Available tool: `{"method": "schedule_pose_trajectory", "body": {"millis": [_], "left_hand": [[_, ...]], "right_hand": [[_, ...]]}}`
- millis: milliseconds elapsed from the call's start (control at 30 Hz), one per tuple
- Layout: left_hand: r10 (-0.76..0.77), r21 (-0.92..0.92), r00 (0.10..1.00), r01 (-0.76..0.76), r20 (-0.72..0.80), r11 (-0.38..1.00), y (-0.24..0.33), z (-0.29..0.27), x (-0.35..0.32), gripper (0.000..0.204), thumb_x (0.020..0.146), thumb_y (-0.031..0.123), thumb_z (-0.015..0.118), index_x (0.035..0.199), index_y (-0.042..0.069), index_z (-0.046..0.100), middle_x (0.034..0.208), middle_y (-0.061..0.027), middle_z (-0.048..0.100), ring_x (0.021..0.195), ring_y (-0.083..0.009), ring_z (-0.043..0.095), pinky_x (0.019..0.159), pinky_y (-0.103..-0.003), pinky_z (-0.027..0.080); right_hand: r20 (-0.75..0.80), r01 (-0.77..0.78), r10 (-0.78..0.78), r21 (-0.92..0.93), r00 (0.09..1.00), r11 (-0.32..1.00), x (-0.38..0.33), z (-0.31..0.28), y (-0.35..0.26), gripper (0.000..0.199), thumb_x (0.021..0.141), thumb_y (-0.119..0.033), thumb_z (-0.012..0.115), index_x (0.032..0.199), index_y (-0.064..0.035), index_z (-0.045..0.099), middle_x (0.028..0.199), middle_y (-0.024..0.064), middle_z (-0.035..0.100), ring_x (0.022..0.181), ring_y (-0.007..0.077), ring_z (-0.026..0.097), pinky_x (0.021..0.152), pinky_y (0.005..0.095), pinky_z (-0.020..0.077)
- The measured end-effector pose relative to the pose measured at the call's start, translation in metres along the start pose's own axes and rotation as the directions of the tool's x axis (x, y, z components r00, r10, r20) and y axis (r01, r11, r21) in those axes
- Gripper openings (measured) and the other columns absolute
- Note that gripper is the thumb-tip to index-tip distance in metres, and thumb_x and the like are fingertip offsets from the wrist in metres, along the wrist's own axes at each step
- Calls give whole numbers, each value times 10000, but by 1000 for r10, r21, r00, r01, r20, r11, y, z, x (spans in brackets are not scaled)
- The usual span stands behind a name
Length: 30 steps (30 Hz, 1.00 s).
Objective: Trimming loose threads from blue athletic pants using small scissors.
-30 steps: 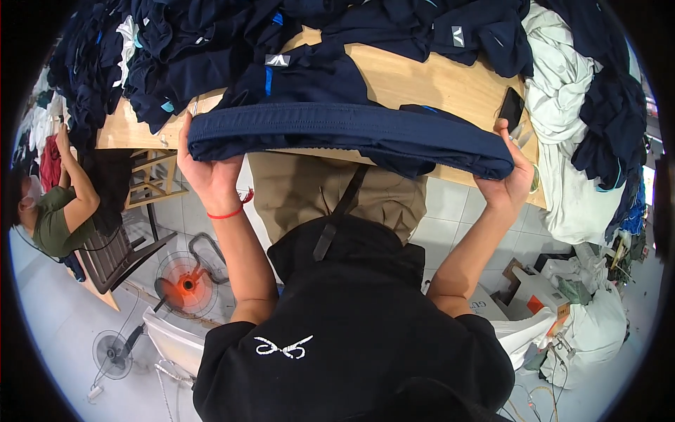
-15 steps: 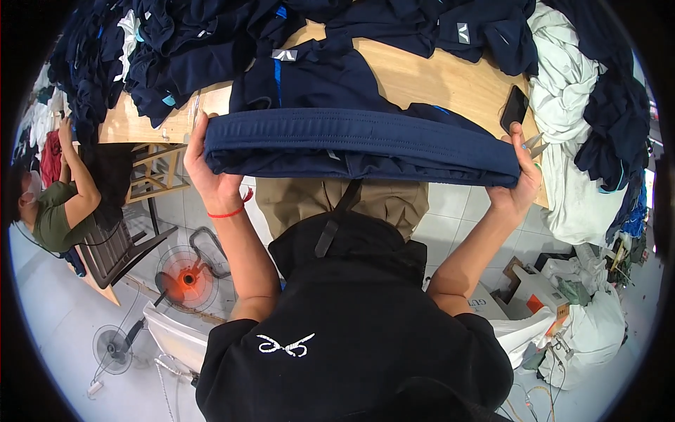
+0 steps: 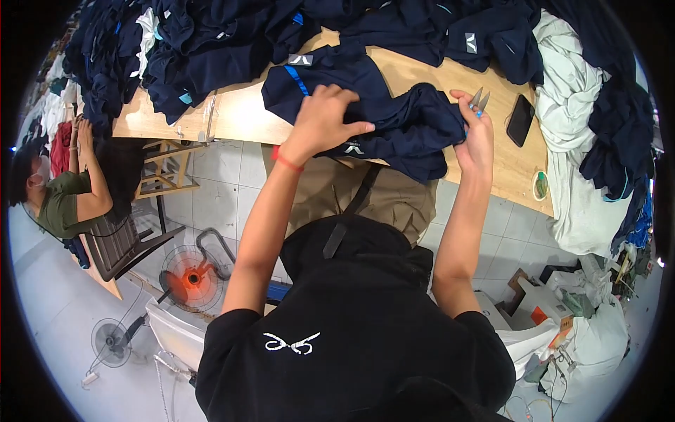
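Note:
A pair of navy garment bottoms (image 3: 415,133) lies bunched over the table's near edge, its waistband no longer stretched flat. Over its left part is my left hand (image 3: 320,123), fingers apart and thumb pointing right, gripping nothing. My right hand (image 3: 476,137) is at the garment's right end, closed around small thread snips (image 3: 481,100) whose pointed blades stick up past the fingers. Whether this hand also pinches the cloth is hard to see. Beneath and behind lies more navy cloth with a blue stripe (image 3: 297,80) and a grey tag (image 3: 301,60).
Piles of navy garments (image 3: 211,56) line the table's far side. A black phone (image 3: 520,121) lies on the wooden table (image 3: 242,112) at right, beside white cloth (image 3: 562,91). At left, a co-worker (image 3: 67,190) sits near a chair (image 3: 116,239). An orange-centred fan (image 3: 193,278) stands on the floor.
The waistband, stretched between both hands before, has gone slack and bunched. My left hand has let go and moved right; my right hand has moved left and up with the snips.

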<state>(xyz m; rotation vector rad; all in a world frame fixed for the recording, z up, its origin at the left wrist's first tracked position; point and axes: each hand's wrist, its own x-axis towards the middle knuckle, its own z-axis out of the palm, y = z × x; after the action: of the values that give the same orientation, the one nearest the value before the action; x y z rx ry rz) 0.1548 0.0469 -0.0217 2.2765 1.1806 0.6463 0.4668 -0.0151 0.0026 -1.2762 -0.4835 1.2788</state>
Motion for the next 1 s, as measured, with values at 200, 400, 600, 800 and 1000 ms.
{"method": "schedule_pose_trajectory", "body": {"millis": [200,400,600,800,1000], "left_hand": [[-313,-875,915,356,254,328,20,-19,7,233,1133,244,633,1085,27,705,994,81,633,928,-4,538,765,-211,466],[-311,-985,946,38,89,-167,69,-64,-23,304,1181,234,494,1369,11,577,1304,-84,709,1219,-171,705,1075,-346,576],[-256,-984,962,53,96,-169,60,-57,-45,407,1144,108,536,1525,-21,477,1431,-144,666,1310,-206,670,1091,-348,580],[-234,-920,965,20,121,-391,65,-56,-48,603,1104,-9,508,1670,5,300,1575,-200,553,1406,-272,620,1149,-430,566],[-203,-889,978,-60,37,-454,58,-47,-47,740,1059,-78,506,1711,89,198,1614,-212,493,1435,-326,590,1148,-491,571]], "right_hand": [[-142,366,-511,-540,848,757,-24,20,-3,257,1132,-144,571,1213,29,743,1121,107,783,899,137,692,825,285,558],[306,508,-418,-341,856,791,-107,92,-6,239,1004,14,704,1235,8,766,1158,94,783,993,128,717,863,259,532],[340,462,-359,-301,869,834,-108,106,10,182,967,16,762,1148,17,772,1055,67,779,924,79,686,786,223,519],[395,381,-243,-319,886,868,-113,101,11,127,950,22,766,1076,33,759,978,73,773,907,102,691,813,255,533],[588,357,-60,-403,806,843,-116,91,12,129,911,21,792,1034,23,752,868,48,699,760,98,615,680,261,481]]}}
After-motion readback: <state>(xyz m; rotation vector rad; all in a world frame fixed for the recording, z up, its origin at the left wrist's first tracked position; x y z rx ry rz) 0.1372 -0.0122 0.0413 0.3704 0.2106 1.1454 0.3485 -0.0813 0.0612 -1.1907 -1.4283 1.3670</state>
